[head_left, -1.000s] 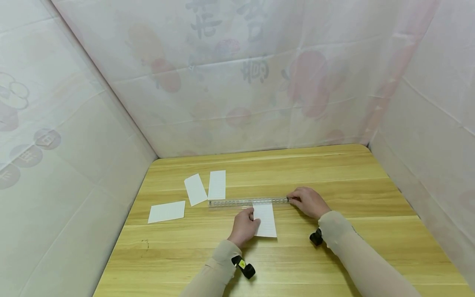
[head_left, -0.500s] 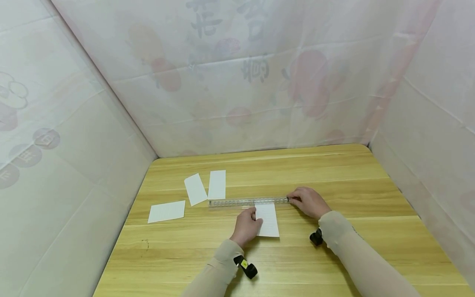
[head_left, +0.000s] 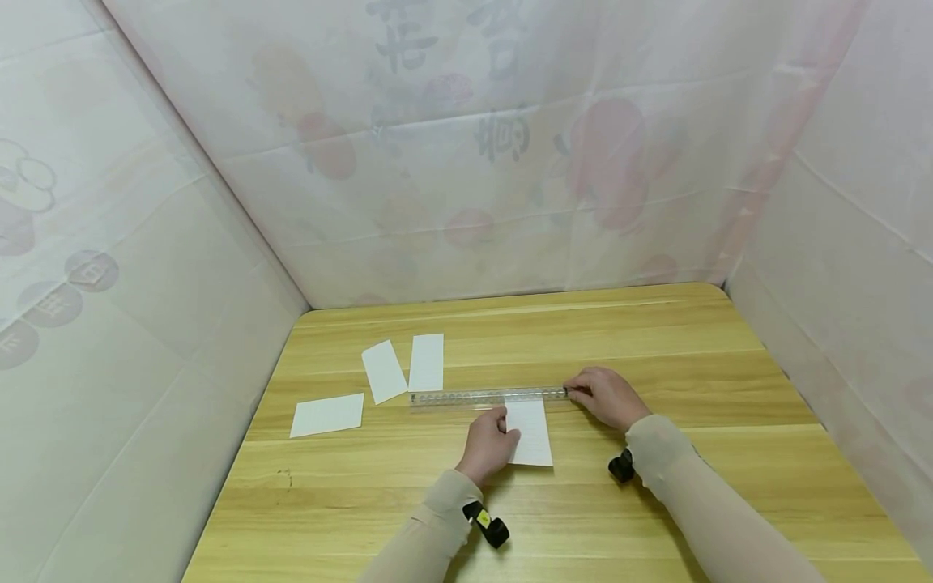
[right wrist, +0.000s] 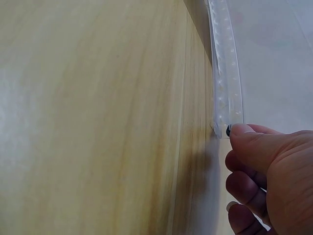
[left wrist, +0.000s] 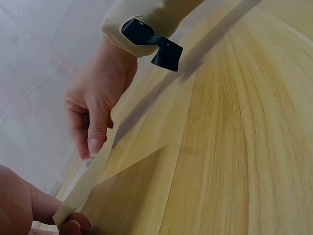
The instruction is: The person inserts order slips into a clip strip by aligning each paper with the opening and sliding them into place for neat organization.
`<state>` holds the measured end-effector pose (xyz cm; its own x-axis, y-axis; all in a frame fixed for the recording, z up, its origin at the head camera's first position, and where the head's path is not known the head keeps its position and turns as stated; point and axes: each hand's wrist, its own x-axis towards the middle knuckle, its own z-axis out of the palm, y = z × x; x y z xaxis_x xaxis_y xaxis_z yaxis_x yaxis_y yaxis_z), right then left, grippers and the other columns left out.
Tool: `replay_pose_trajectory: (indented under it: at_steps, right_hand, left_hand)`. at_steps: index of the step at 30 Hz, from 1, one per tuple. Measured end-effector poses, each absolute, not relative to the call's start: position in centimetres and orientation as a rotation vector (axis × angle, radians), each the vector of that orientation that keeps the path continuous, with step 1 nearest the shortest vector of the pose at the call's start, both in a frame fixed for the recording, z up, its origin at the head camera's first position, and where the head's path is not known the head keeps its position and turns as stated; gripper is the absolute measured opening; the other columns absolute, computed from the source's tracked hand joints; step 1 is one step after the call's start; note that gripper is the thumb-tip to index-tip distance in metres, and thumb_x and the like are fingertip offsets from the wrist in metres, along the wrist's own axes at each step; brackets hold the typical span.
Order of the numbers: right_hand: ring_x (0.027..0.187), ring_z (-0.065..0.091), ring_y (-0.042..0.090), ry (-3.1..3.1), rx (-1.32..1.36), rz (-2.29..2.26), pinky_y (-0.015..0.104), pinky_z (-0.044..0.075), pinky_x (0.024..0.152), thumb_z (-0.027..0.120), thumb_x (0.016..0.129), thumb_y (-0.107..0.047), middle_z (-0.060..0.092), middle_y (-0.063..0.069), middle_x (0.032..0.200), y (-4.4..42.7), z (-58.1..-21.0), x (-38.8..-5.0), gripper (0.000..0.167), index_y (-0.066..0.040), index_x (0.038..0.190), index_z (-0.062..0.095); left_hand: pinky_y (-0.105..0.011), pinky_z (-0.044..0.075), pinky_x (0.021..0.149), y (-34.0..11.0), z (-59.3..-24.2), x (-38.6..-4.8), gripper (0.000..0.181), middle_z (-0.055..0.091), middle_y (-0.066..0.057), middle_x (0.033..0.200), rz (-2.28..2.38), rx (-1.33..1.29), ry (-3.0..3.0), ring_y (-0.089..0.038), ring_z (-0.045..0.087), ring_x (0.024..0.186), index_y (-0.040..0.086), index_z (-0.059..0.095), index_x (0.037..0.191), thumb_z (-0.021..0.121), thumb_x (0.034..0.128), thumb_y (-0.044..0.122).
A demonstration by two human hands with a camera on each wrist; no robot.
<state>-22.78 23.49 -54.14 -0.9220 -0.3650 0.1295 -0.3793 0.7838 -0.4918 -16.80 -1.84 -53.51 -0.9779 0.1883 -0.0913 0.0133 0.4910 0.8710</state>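
A long clear plastic strip (head_left: 459, 397) with a row of small shapes along it lies crosswise over the table. My right hand (head_left: 608, 397) pinches its right end between thumb and forefinger; the right wrist view shows a small black piece (right wrist: 228, 130) at the fingertips. With my left hand (head_left: 487, 445) I grip the left edge of a white lined sheet (head_left: 530, 437). The sheet's far edge meets the strip, right of the strip's middle. In the left wrist view the sheet (left wrist: 88, 188) is seen nearly edge-on, tilted off the tabletop. Whether it is fastened to the strip cannot be seen.
Three similar white sheets lie to the left: one sideways sheet (head_left: 328, 415), one slanted sheet (head_left: 385, 372) and one upright sheet (head_left: 426, 362) just beyond the strip's left end. Printed cloth walls (head_left: 466, 202) enclose the wooden table (head_left: 656, 324) at the back and sides.
My left hand and the sheet it grips have slid slightly to the right along the strip. The right hand and the strip have stayed in place.
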Motion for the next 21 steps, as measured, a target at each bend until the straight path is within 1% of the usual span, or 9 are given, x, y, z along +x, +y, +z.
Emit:
replay_pose_trajectory:
  at_steps: [4, 9, 14, 21]
  right_hand:
    - [0.089, 0.064, 0.018, -2.945, 0.608, 0.820, 0.042, 0.052, 0.079, 0.071, 0.088, -0.017, 0.069, -0.003, 0.096, 23.50, -54.21, -22.76, 0.018, -0.015, 0.105, 0.075]
    - [0.089, 0.064, 0.019, -2.940, 0.606, 0.825, 0.042, 0.052, 0.079, 0.071, 0.088, -0.018, 0.069, -0.003, 0.096, 23.48, -54.21, -22.75, 0.018, -0.015, 0.105, 0.075]
    - [0.089, 0.064, 0.019, -2.933, 0.610, 0.821, 0.042, 0.052, 0.079, 0.071, 0.088, -0.017, 0.069, -0.002, 0.097, 23.45, -54.17, -22.75, 0.018, -0.014, 0.105, 0.075]
    - [0.088, 0.064, 0.019, -2.923, 0.617, 0.828, 0.042, 0.052, 0.079, 0.071, 0.088, -0.016, 0.069, -0.002, 0.096, 23.47, -54.21, -22.76, 0.017, -0.014, 0.104, 0.075]
  left_hand:
    - [-0.025, 0.027, 0.054, -1.64, -53.62, -16.82, 0.032, 0.031, 0.003, 0.061, 1.481, 0.184, 2.576, -0.011, 0.028, 0.052, 0.004, 0.036, 0.072, 0.064, 0.0882, 0.004]
    - [-0.025, 0.027, 0.055, -1.39, -53.72, -16.86, 0.030, 0.031, 0.002, 0.061, 1.487, 0.195, 2.578, -0.011, 0.027, 0.052, 0.002, 0.037, 0.072, 0.063, 0.0881, 0.003]
    - [-0.025, 0.027, 0.056, -1.20, -53.81, -16.93, 0.032, 0.031, 0.002, 0.061, 1.459, 0.196, 2.611, -0.010, 0.027, 0.053, 0.004, 0.037, 0.071, 0.064, 0.0876, 0.002]
    - [-0.024, 0.026, 0.054, -0.92, -53.74, -16.95, 0.033, 0.031, 0.003, 0.060, 1.453, 0.220, 2.620, -0.010, 0.028, 0.052, 0.006, 0.036, 0.070, 0.064, 0.0862, 0.001]
